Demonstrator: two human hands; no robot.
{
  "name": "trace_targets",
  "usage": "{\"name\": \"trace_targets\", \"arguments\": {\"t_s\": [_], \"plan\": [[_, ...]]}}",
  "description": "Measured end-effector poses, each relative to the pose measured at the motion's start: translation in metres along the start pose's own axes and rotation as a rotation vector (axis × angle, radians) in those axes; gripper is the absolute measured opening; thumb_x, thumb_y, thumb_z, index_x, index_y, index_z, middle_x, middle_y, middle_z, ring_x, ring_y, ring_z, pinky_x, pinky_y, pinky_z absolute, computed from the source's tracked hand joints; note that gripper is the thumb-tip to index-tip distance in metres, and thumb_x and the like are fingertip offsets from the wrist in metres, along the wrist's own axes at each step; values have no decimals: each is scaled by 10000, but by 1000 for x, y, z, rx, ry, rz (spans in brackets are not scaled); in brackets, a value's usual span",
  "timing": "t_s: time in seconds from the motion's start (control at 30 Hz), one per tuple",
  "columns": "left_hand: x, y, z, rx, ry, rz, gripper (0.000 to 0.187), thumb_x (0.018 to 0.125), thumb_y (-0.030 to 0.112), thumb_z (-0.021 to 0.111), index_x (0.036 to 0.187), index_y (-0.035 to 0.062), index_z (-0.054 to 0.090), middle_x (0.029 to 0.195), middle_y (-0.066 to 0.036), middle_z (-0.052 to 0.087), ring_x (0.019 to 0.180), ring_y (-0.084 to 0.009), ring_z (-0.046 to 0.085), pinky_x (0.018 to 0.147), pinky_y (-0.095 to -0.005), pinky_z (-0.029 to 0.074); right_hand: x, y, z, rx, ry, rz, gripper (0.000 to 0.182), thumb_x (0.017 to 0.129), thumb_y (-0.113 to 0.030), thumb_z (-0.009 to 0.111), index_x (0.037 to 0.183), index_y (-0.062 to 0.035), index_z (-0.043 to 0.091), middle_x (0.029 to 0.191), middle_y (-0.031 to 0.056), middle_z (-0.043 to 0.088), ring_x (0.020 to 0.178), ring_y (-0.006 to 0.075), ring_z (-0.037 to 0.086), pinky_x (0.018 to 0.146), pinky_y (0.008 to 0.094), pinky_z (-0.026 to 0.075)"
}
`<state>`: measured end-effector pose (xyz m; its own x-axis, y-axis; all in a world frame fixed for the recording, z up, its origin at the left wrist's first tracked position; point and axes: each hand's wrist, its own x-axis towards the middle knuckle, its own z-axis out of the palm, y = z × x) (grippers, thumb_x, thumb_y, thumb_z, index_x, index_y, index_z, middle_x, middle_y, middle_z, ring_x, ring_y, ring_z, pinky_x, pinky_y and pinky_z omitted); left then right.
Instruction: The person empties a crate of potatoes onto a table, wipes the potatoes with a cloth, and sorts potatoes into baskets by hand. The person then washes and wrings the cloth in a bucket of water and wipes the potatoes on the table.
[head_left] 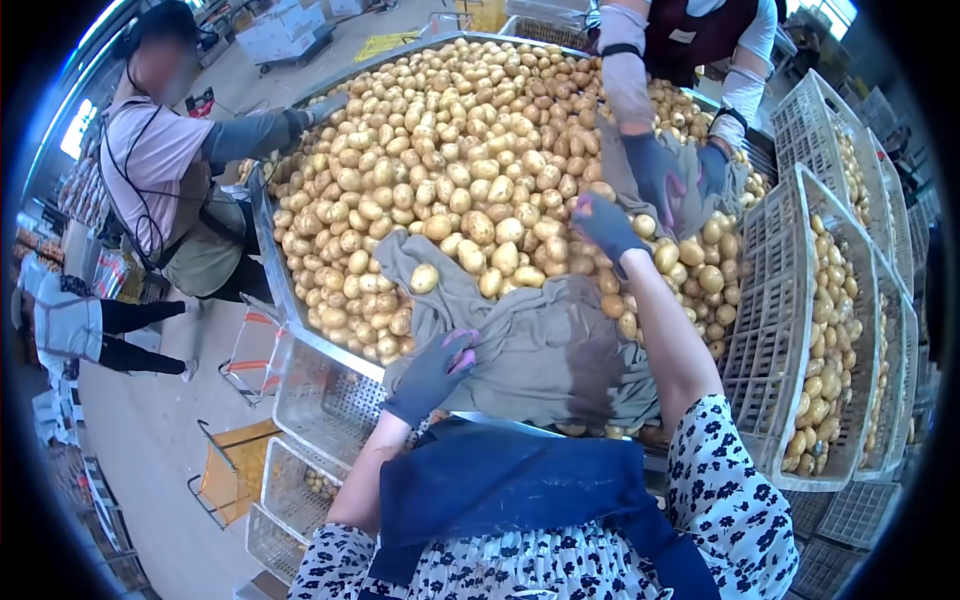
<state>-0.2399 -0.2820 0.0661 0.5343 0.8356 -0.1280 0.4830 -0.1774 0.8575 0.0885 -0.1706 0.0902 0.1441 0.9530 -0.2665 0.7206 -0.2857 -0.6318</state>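
Note:
My left hand (437, 372), in a grey glove with purple on the finger side, is at the near edge of a crumpled grey cloth (510, 345). Its thumb and fingers are apart, with nothing seen between them. Stretched out over the heap of potatoes (440, 150) is my right hand (607, 228), gloved alike. Its fingers curl down close to a potato (602, 190); what they hold, if anything, is hidden. The cloth lies over the heap's near part, with a dark wet patch on its right. A single potato (424, 278) rests on its upper left.
Across the heap, a person's gloved hands (655, 175) handle another grey cloth (625, 165). A second person's gloved hand (328, 108) touches the potatoes at the left. Potato-filled plastic crates (765, 330) stand on the right; other crates (325, 395) sit below the table's metal rim (340, 352).

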Motion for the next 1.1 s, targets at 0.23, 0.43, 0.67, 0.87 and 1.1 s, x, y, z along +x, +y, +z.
{"name": "trace_targets", "arguments": {"t_s": [0.23,0.43,0.67,0.87,1.1], "plan": [[8,-3,10,-19,3,7,309,860,170,585,1152,71,556,1078,-96,580,967,-235,567,825,-306,438,48,-29,34,-276,-55,-315,269,759,-124,570,1017,-46,558,1019,140,587,934,264,589,794,349,468],[0,-12,12,-95,78,-57,289,862,160,581,1133,62,568,1089,-114,571,996,-232,555,846,-306,432,88,-35,28,25,-564,171,482,688,-241,757,1073,-119,494,890,14,588,717,123,581,600,241,496],[2,-7,5,-38,53,-71,284,866,173,577,1125,56,571,1087,-114,569,1003,-240,546,859,-299,425,74,-34,22,135,-605,304,719,667,-277,777,1278,-126,429,1173,16,542,931,119,538,702,220,488],[15,-10,-4,0,-64,-229,296,870,182,575,1140,60,562,1071,-83,586,891,-204,576,790,-293,457,49,-23,29,354,-518,133,687,704,-245,754,1277,-77,414,1097,37,539,863,97,541,653,203,467],[38,21,-18,-649,-8,-396,390,908,328,517,1213,86,503,1063,-31,575,865,-89,565,728,-222,472,-25,-46,47,715,-507,-13,503,737,-202,737,1134,-37,475,915,23,531,678,59,518,515,169,419]]}}
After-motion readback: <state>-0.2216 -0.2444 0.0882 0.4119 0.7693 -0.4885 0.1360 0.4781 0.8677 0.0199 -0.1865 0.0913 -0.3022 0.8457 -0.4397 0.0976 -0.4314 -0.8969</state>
